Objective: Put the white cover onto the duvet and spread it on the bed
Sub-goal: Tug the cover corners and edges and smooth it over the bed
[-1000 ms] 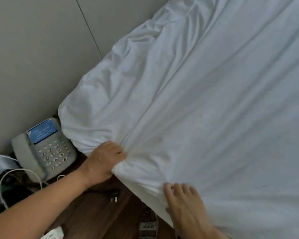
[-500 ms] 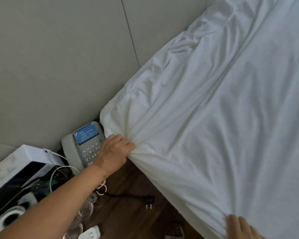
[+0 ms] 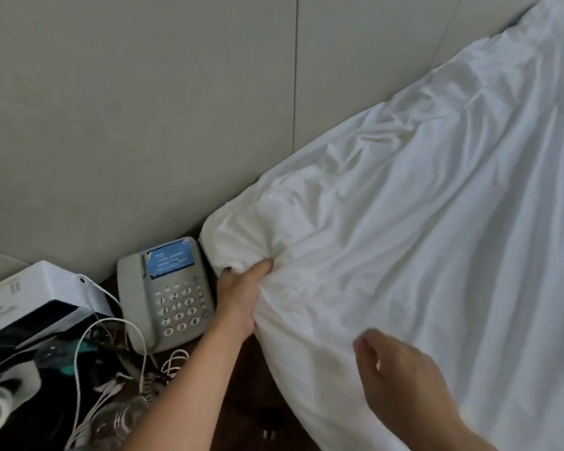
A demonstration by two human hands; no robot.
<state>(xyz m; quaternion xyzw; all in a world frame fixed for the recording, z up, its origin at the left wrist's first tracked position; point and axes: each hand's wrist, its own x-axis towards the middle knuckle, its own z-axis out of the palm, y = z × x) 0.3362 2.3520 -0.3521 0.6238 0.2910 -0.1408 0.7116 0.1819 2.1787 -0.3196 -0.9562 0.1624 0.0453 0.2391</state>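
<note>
One white box [image 3: 46, 288] sits far left, one grey telephone [image 3: 168, 294] beside it among loose white cables [image 3: 111, 353]. My left hand [image 3: 241, 297] grips the covered duvet [image 3: 420, 239] at its corner beside the phone. My right hand [image 3: 401, 379] hovers above the duvet's edge, fingers relaxed, holding nothing.

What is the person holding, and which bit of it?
The left hand grips the white duvet at its bunched corner, beside the phone. The right hand hovers over the duvet's edge, fingers loose, holding nothing.
</note>
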